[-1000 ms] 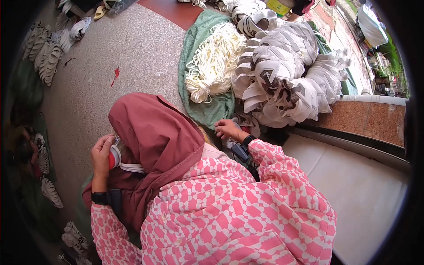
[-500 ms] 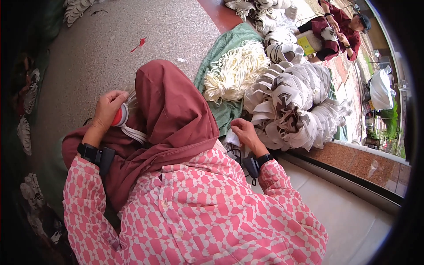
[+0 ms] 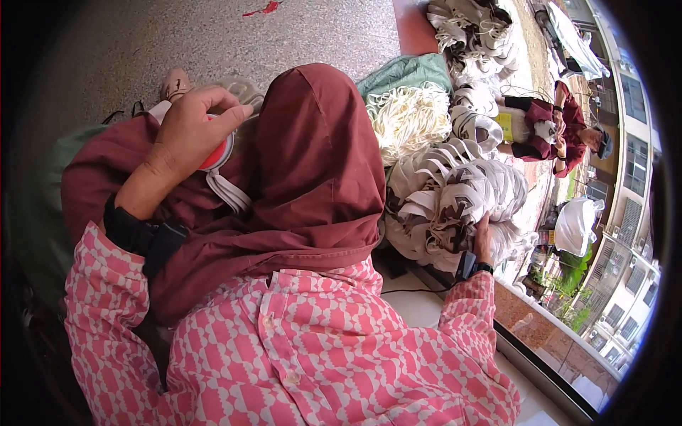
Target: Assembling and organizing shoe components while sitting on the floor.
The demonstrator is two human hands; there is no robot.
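Note:
My left hand is raised at the left with its fingers curled round a small red and grey round-edged piece, mostly covered by the hand. White flat laces hang below it over the dark red cloth that hides part of my front. My right hand reaches out to the right and touches the near side of a big heap of grey-white pieces with strap-like edges, which look like shoe uppers. Its fingertips are lost among the pieces, so their grip is hidden.
Beyond the heap lies a bundle of cream cords on green sheeting. More white uppers are piled farther off. Another person sits at the upper right, handling a white piece. A dark-edged sill runs along the right.
My right hand has moved from beside my body out to the heap of uppers; a white scrap near it is no longer seen. My left hand still grips the red piece. The view has shifted.

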